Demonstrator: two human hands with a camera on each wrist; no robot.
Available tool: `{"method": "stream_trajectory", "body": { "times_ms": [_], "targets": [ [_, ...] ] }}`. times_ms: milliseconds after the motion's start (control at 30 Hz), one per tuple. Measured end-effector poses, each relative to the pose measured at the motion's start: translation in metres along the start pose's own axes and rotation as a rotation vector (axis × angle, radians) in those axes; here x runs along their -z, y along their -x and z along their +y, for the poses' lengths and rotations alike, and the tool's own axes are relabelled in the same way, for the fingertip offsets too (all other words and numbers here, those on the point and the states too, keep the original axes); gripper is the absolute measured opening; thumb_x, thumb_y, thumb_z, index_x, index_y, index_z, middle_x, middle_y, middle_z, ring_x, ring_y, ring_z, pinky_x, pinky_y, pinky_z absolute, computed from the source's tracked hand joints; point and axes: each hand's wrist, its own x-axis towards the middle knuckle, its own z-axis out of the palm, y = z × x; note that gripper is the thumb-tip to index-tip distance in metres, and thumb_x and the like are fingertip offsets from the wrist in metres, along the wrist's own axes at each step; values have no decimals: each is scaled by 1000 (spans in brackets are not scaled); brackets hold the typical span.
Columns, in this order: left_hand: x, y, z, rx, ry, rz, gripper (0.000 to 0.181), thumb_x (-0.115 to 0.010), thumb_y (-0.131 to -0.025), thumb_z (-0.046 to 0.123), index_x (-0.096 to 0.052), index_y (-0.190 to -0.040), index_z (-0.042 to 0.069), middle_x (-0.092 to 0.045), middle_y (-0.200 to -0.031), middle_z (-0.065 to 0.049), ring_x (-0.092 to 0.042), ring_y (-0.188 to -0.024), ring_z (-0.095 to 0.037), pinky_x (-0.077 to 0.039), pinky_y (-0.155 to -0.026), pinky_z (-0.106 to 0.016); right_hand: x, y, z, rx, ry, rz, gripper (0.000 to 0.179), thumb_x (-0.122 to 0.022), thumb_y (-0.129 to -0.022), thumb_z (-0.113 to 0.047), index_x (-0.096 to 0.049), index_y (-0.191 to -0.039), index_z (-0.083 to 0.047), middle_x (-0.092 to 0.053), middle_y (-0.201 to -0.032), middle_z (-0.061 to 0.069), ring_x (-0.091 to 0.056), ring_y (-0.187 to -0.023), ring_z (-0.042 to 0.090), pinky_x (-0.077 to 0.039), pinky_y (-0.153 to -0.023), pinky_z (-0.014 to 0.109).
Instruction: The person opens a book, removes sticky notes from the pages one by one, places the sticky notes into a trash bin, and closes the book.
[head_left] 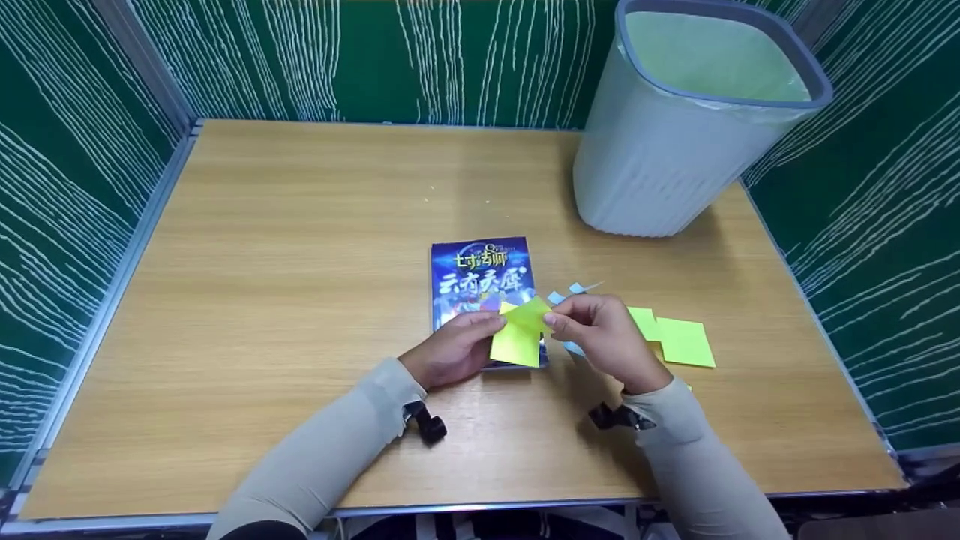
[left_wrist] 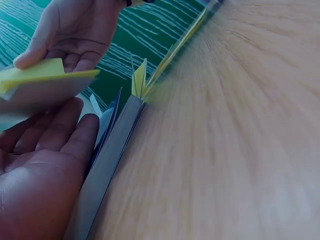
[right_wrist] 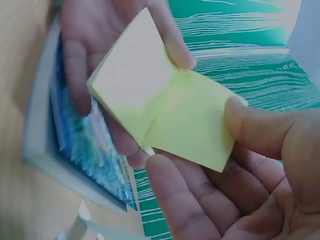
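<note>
A pad of yellow sticky notes is held by my left hand, thumb on top of its left edge. My right hand pinches the far edge of the top sheet between thumb and fingers. In the right wrist view that sheet is lifted and bent away from the pad along a crease, still meeting it there. Both hands are just above a blue book with Chinese lettering on its cover, whose lower part they and the pad partly hide.
Yellow sticky notes lie right of the right hand. Small light-blue paper pieces are beside the book. A tall bin with a liner stands at the back right of the wooden table. Green panels enclose the sides and back.
</note>
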Motion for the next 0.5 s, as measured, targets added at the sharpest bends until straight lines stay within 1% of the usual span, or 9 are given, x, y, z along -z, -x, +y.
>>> {"method": "stream_trajectory", "body": {
  "times_ms": [67,133,200,267,333,400,467,500],
  "targets": [
    [0,0,0,-3,44,56,29,-40,-109,9,-61,-123,-5,-69,-118,-9,-68,-111,-17,-57,-102,-31,-2,-1,1,-1,-49,-10,26,-70,-100,-23,-72,-100,2,-73,-97,17,-72,-92,29,-65,-85,43],
    [-1,1,1,-8,72,103,25,-40,-109,8,-61,-117,-2,-69,-116,-8,-69,-108,-15,-58,-99,-30,-3,-2,2,-1,-88,-15,28,-66,-102,-23,-67,-101,5,-73,-99,18,-73,-98,29,-63,-87,49],
    [-1,1,2,-4,94,130,24,-40,-109,9,-59,-119,-2,-67,-117,-8,-69,-109,-15,-58,-100,-31,-3,-3,2,-3,-142,-5,28,-63,-104,-21,-63,-101,6,-71,-102,19,-72,-101,28,-62,-89,52],
    [-1,1,2,5,94,138,28,-39,-109,11,-54,-126,-5,-67,-119,-8,-69,-110,-17,-58,-100,-34,0,-4,3,-20,-204,11,27,-60,-106,-21,-60,-102,6,-70,-107,19,-73,-102,27,-62,-91,52],
    [-1,1,2,11,100,147,30,-39,-109,12,-51,-130,-6,-67,-119,-8,-70,-110,-18,-58,-101,-36,6,-4,5,-23,-309,23,25,-58,-107,-20,-57,-102,5,-69,-114,20,-74,-104,28,-60,-93,52],
    [0,1,2,15,111,162,32,-40,-109,13,-49,-133,-6,-69,-118,-9,-71,-109,-19,-59,-100,-39,15,-5,9,-15,-432,38,22,-56,-108,-19,-55,-102,1,-67,-117,17,-74,-103,28,-61,-94,48],
    [0,0,1,13,121,182,29,-40,-108,13,-51,-129,-5,-70,-115,-9,-72,-106,-18,-60,-97,-38,25,-5,12,16,-570,76,17,-55,-108,-18,-56,-101,-2,-67,-116,14,-75,-101,28,-62,-92,46],
    [0,0,1,13,125,191,28,-40,-108,13,-52,-127,-4,-70,-114,-9,-73,-105,-18,-61,-95,-39,32,-5,14,43,-631,107,14,-55,-108,-16,-57,-100,-4,-68,-112,12,-75,-99,27,-63,-90,44]
  ]
}}
